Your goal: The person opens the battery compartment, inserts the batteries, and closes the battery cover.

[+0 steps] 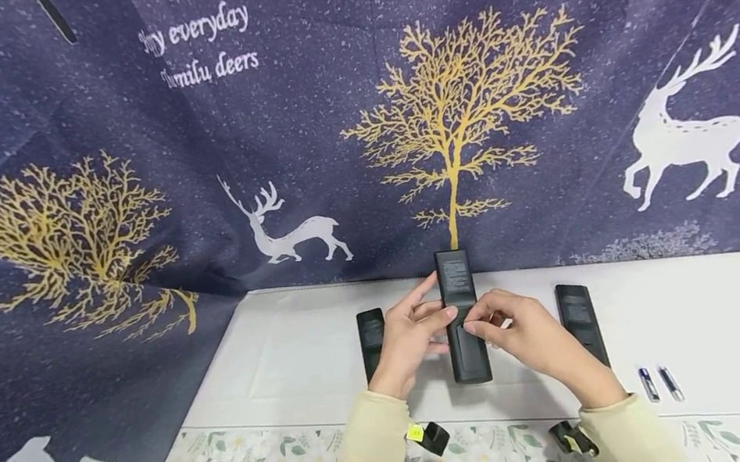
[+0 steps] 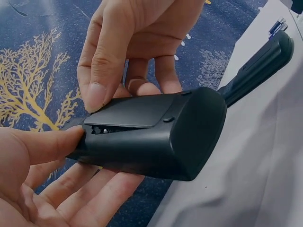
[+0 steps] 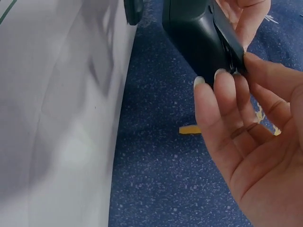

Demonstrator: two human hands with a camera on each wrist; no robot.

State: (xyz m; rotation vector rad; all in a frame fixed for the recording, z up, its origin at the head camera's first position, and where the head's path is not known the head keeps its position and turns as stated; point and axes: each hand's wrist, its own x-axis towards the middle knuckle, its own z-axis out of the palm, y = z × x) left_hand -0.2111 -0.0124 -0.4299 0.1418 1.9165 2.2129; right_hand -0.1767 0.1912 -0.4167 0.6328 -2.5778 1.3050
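A black remote control is held up over the white table, its back facing me. My left hand grips it from the left side, thumb across the back and fingers behind. At the cover's upper end, my right hand pinches the battery cover between thumb and fingers. The cover sits slightly raised along one side, and a dark gap shows under it in the left wrist view. In the right wrist view the right thumb presses on the cover's edge. The inside of the compartment is mostly hidden.
Another black remote lies left of my left hand, and a third remote lies to the right. Two batteries lie side by side on the white table at the right. A dark blue patterned curtain hangs behind.
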